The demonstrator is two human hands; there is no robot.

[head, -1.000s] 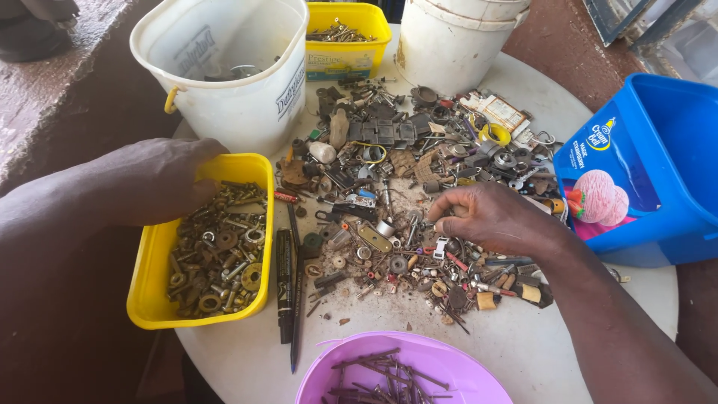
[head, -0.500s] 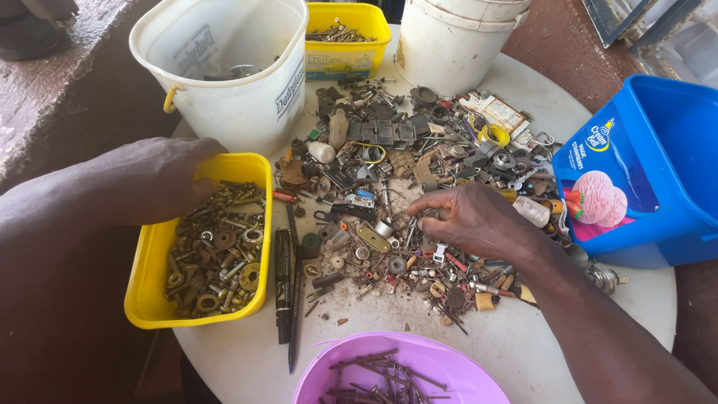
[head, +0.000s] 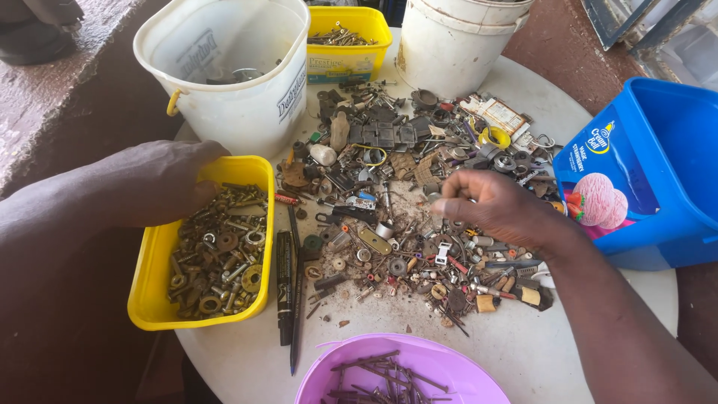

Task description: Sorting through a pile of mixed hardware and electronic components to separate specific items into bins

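My left hand [head: 161, 183] rests on the far rim of the yellow tub [head: 149, 310] at the left edge of the round white tabletop [head: 523, 352]; my fingers curl over the rim, and I cannot tell whether they hold anything. The tub is full of brassy washers, nuts and screws [head: 221, 251]. My right hand [head: 497, 206] hovers over the pile of scrap hardware [head: 404, 217] spread across the middle of the tabletop, fingertips pressed together in a pinch; what sits between them is too small to make out.

At the far left edge stands a white bucket [head: 232, 82] with a yellow handle lug and dark printing on its side; only a little metal shows at its bottom. Beside it, at the far edge, is a second yellow tub [head: 351, 45] holding screws, with a blue band on its label. To its right stands another white bucket [head: 449, 45], its top cut off. At the right edge a blue ice-cream tub [head: 658, 172] tilts, its side showing a pink scoop and a yellow emblem. At the near edge a purple bowl [head: 404, 370] holds rusty nails and is partly cut off. A black marker [head: 284, 284] lies beside the near yellow tub. A striped paper packet [head: 497, 116] lies at the pile's far right.
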